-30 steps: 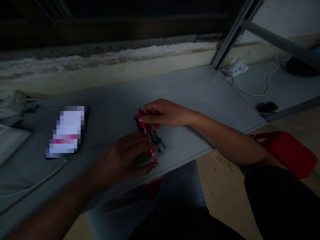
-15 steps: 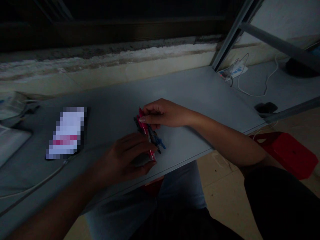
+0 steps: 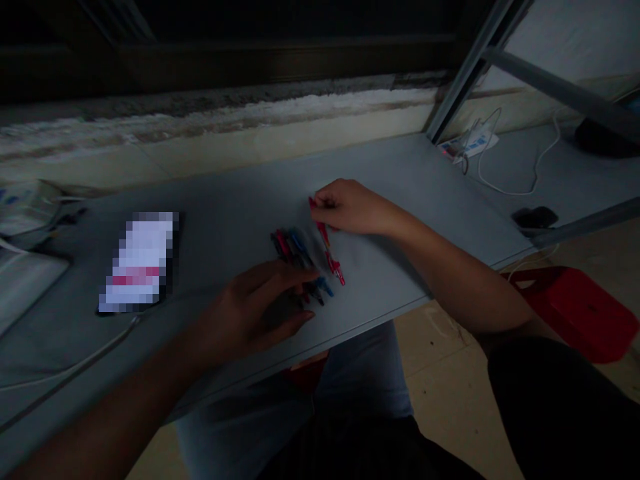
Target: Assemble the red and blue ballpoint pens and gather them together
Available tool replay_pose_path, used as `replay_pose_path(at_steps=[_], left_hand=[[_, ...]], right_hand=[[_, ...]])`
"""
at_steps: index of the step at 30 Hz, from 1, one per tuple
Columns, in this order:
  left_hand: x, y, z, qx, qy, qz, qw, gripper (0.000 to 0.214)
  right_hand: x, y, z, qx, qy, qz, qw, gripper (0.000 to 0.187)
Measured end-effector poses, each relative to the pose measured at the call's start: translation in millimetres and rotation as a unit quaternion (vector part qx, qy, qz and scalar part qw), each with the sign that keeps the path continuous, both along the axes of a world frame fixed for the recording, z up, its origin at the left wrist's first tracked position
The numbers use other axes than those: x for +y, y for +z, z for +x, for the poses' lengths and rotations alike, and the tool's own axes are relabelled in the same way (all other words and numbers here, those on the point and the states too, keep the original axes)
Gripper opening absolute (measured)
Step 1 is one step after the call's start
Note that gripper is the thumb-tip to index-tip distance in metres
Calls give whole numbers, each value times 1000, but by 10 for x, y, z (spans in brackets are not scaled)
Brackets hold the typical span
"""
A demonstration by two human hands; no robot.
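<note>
A red pen slants down from my right hand, whose thumb and fingers pinch its upper end just above the desk. To its left, a small bunch of pens lies side by side on the desk, among them a red pen, a blue pen and dark ones. My left hand reaches over the lower part of this bunch, thumb and forefinger spread apart. Its fingers hide part of the pens, and whether they touch them is unclear.
A lit phone with a cable lies on the grey desk at left. A metal frame post stands at the desk's right end. Beyond it are a power strip and cords. A red stool is on the floor.
My right hand has moved right and away from the bunch, carrying the red pen. My left hand has let go of that pen's lower end and stays near the other pens.
</note>
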State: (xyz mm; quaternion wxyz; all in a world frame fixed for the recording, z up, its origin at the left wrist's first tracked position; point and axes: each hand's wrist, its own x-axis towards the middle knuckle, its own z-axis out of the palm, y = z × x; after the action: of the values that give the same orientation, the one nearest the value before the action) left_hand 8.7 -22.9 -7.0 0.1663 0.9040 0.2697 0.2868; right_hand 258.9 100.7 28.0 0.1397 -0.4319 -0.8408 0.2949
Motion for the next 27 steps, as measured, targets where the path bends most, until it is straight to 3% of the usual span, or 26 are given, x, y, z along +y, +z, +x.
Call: replay_pose_path(at_steps=[4,8,11,13,18,27], left_hand=[[24,15,22,2,12,-8,1000,25],[50,-1,31,7,22,-19,1000,19],[61,-14,31,-1,24,-22,999,18],[65,-14,30,-9,31,-25,999,17],[72,-9,21,-9,73,-48,996,16],[94,-52,25,12,84,-94,992,19]], right_hand=[[-9,42,50,-195,-45,43,979,33],[-97,46,28,-276,-57,65,957,39],[-178,57,-17,-236,-49,131,962,38],[-221,48,-51,-171,0,150,974,36],[-288,-32,-125,-105,180,77,975,23],[-297,-60,-156,-136,200,55,969,18]])
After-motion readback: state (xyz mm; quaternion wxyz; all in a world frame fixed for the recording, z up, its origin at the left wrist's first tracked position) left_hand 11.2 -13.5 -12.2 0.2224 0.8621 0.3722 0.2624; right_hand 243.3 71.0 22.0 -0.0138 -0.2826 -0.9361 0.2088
